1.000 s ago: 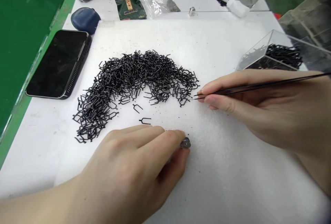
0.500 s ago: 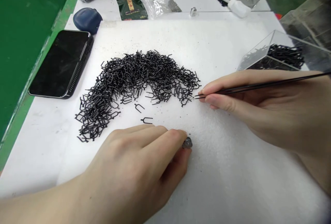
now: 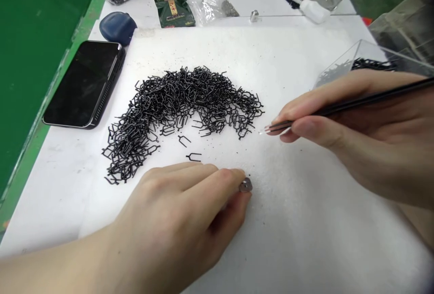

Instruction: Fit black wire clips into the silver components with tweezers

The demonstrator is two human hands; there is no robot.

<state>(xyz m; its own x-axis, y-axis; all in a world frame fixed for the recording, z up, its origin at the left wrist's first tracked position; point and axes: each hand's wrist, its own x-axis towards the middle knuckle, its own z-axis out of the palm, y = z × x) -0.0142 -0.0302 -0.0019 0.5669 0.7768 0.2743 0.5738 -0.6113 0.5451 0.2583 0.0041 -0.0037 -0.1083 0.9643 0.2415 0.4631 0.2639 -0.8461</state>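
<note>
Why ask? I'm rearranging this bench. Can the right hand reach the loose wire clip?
Probably yes: the tweezers in the right hand face the wire clip across white foam; the left hand lies just below, not over it.

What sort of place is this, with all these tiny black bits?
Probably a small-parts factory workbench: a heap of tiny black U-shaped wire pieces sits on a white foam sheet, a right hand holds slender black tweezers, and a clear acrylic box holds more pieces.

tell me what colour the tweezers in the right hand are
The tweezers are black with pale metallic tips, best seen in the head view.
</note>
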